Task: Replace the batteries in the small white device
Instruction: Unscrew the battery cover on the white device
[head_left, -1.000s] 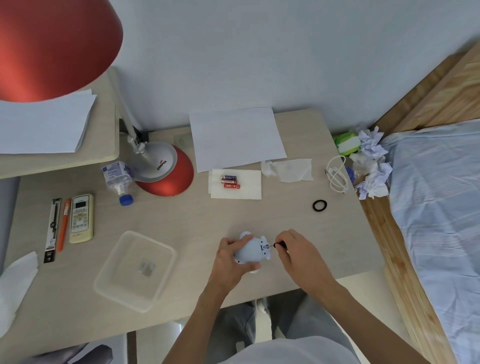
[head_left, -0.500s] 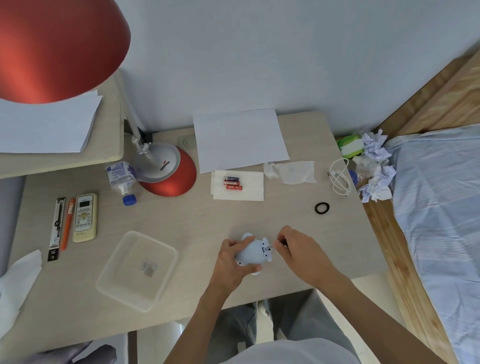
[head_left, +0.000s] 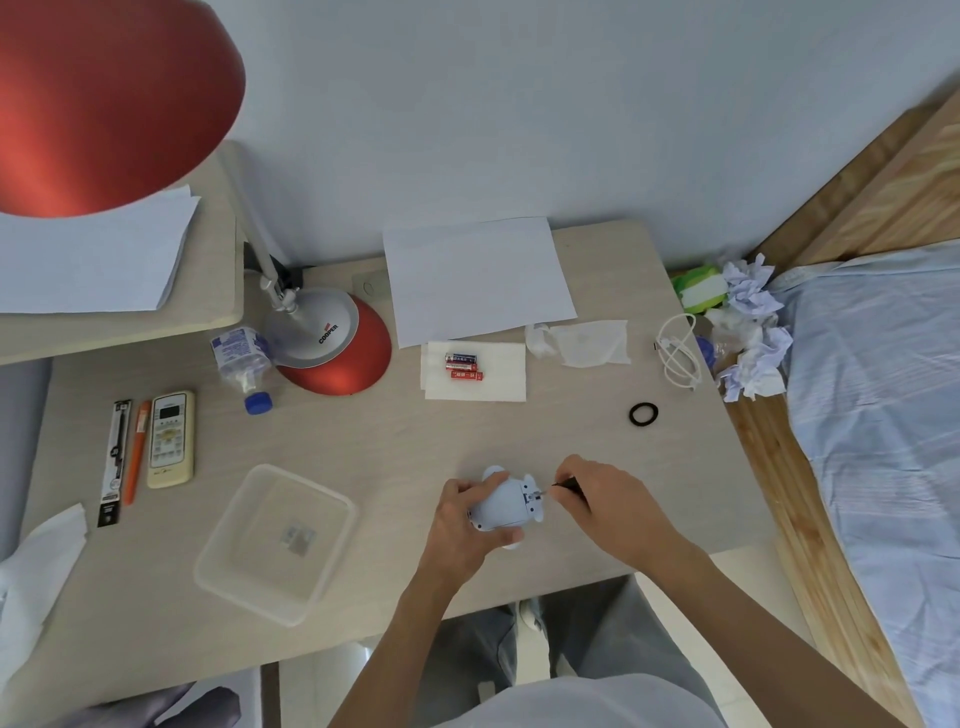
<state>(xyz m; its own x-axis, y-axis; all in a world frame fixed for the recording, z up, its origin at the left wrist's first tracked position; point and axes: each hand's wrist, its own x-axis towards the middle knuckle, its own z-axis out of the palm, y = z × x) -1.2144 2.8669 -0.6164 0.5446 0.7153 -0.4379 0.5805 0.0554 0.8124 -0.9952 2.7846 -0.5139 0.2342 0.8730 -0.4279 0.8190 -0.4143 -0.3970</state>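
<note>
The small white device (head_left: 508, 503) lies near the desk's front edge, gripped from the left by my left hand (head_left: 464, 514). My right hand (head_left: 608, 499) pinches a thin dark screwdriver (head_left: 562, 485) whose tip touches the device's right end. Three batteries (head_left: 463, 366), red and dark blue, lie on a white tissue (head_left: 475, 370) farther back on the desk.
A clear plastic container (head_left: 275, 540) sits left of my hands. A red lamp base (head_left: 332, 348), a plastic bottle (head_left: 241, 358), a remote (head_left: 170, 439), pens, a paper sheet (head_left: 475, 278), a black ring (head_left: 643, 414), a white cable (head_left: 678, 351) and crumpled paper (head_left: 753, 332) surround the work spot. A bed lies to the right.
My hands stay on the device. The right hand has shifted slightly, keeping the screwdriver tip at the device's right end.
</note>
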